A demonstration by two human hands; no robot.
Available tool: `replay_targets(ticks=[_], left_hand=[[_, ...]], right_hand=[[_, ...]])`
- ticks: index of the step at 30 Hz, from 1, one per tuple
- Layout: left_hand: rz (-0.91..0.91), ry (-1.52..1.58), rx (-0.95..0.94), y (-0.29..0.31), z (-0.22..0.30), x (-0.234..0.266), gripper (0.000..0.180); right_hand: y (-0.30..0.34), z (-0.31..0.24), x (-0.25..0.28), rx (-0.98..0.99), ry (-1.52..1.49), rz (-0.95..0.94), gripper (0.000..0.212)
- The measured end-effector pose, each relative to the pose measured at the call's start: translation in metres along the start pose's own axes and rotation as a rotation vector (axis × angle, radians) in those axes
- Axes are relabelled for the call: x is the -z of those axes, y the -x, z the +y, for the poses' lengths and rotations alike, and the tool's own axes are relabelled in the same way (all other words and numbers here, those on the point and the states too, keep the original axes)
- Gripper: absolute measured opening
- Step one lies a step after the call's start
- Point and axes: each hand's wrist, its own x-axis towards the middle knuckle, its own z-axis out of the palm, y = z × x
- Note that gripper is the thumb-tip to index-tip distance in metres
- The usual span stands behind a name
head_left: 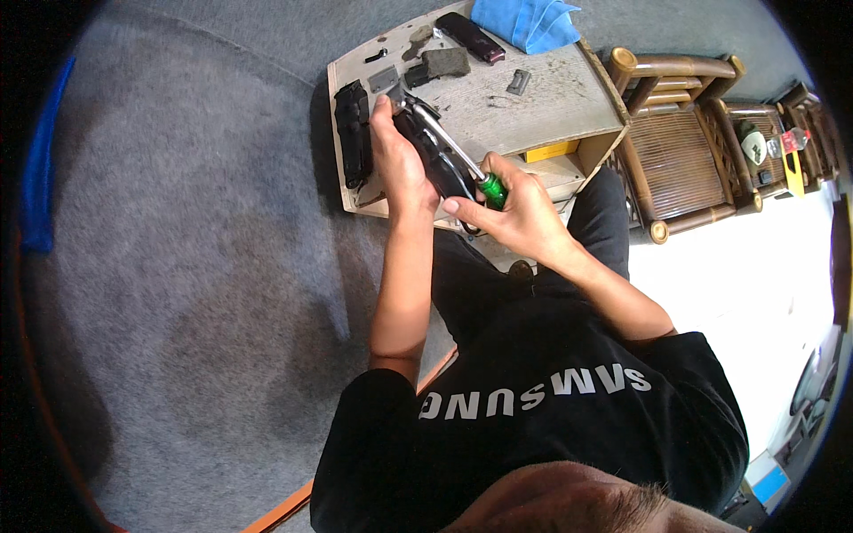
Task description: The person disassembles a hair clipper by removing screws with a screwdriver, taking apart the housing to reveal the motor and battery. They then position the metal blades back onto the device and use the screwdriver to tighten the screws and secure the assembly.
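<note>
We hold a black hair clipper (435,160) over the near left part of the wooden cabinet (573,102). Our left hand (404,169) is clamped around the clipper's left side. Our right hand (524,209) is closed on the green handle of a screwdriver (458,149), its thumb by the clipper's lower end. The screwdriver's metal shaft lies along the clipper, pointing toward the cabinet's far left; we cannot tell whether its tip meets a screw. A silver metal piece (384,80) shows by the clipper's upper end, over the cabinet's left part; we cannot tell whether it is attached.

Along the cabinet's left edge lies a long black casing (353,133). Toward its far left are a small black part (376,55) and a grey sponge (446,62). At its far edge lie a dark maroon casing (471,37) and a folded blue cloth (526,25); near the middle of its top, a small grey metal plate (519,82). A bamboo chair (680,151) stands just to the cabinet's right.
</note>
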Motion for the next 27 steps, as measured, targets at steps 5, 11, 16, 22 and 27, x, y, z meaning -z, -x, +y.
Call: replay_targets(ticks=[5,11,16,22,27], left_hand=[[0.011,0.051,0.036,0.026,0.013,-0.009,0.041],[-0.262,0.028,0.127,0.002,0.027,0.003,0.039],[-0.326,0.031,0.189,-0.012,0.038,-0.001,0.040],[-0.280,0.153,0.143,-0.019,0.027,-0.005,0.037],[-0.383,0.183,0.082,-0.025,0.021,-0.002,0.040]], right_hand=[[-0.009,-0.002,-0.013,-0.027,-0.159,0.134,0.047],[-0.035,-0.005,-0.011,-0.015,-0.104,0.061,0.038],[-0.055,-0.019,0.002,-0.055,-0.119,-0.017,0.039],[-0.075,-0.024,0.013,-0.040,0.003,-0.115,0.044],[-0.084,-0.010,0.010,0.009,-0.146,-0.093,0.036]])
